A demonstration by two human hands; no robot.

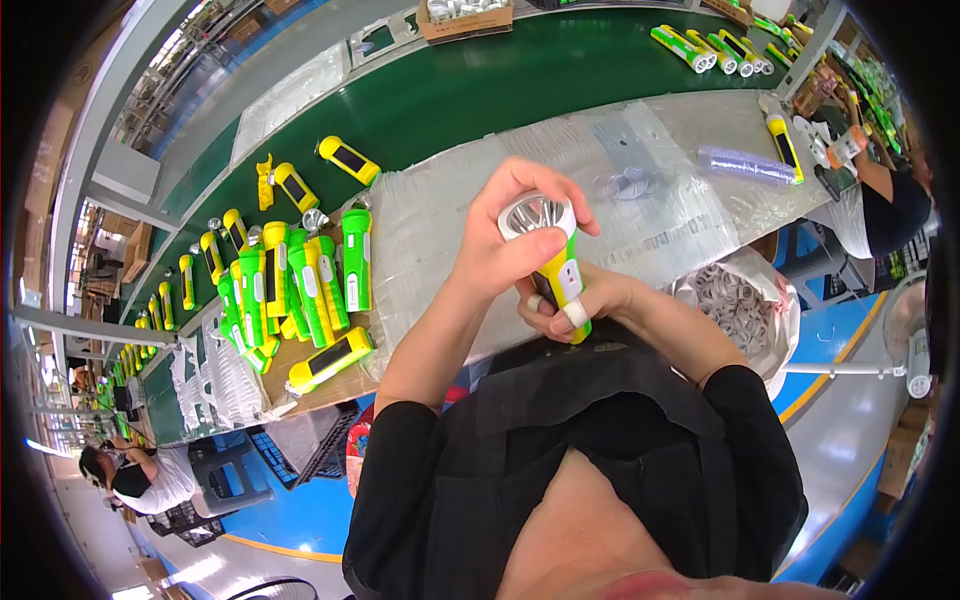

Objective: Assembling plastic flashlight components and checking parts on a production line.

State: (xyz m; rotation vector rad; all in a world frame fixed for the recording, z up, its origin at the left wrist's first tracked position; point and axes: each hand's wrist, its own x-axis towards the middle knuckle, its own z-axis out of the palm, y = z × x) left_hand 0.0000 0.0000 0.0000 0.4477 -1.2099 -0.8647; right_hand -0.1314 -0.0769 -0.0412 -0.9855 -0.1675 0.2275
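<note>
A yellow and green flashlight (568, 276) is held upright in front of my chest, its white-rimmed reflector head facing up. My left hand (487, 240) is closed around the head, with the thumb lying across the rim. Lower down, my right hand (606, 296) grips the body; a white wrap shows on its fingers. Beneath both hands lies the plastic-covered work table (440, 225). To the left, a pile of green and yellow flashlights (300, 280) rests on the table, with a yellow one (331, 361) at the near edge.
A green conveyor belt (520, 80) runs behind the table, carrying more flashlights (700, 48). At my right hang white rings in a bag (725, 310). A clear plastic roll (745, 165) lies at the table's right. Co-workers sit at far left (160, 480) and right (895, 200).
</note>
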